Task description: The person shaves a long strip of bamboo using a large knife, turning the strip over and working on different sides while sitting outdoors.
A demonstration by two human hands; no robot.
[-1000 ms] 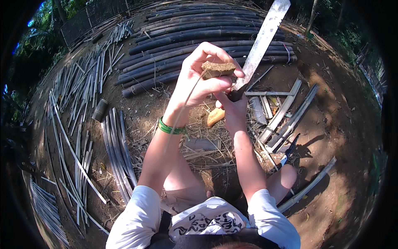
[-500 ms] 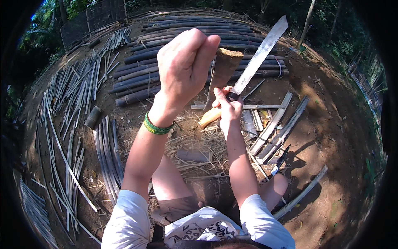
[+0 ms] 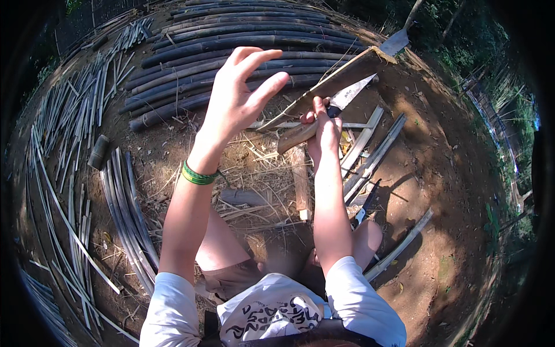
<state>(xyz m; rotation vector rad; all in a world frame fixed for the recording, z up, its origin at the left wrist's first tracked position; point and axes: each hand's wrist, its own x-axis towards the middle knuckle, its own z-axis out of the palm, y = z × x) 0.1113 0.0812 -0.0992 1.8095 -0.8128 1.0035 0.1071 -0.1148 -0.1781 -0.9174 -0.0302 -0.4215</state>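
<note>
My left hand is raised in the air, fingers apart, holding nothing; a green and yellow band circles its wrist. To its right, my right hand is closed around the wooden handle of a machete, whose blade points up and away to the right. A split bamboo piece slants across in front of the blade, hiding its middle. The bamboo is apart from my left hand; whether it touches the blade or my right hand, I cannot tell.
Dark bamboo poles lie stacked ahead. Thin bamboo strips spread over the ground at left, beside longer slats. Split pieces lie at right. A knife-like tool is by my right knee. A brown wooden piece lies before me.
My left hand has gone from closed to spread fingers. The bamboo piece has tilted to the right, across the machete blade. The whole view has shifted slightly.
</note>
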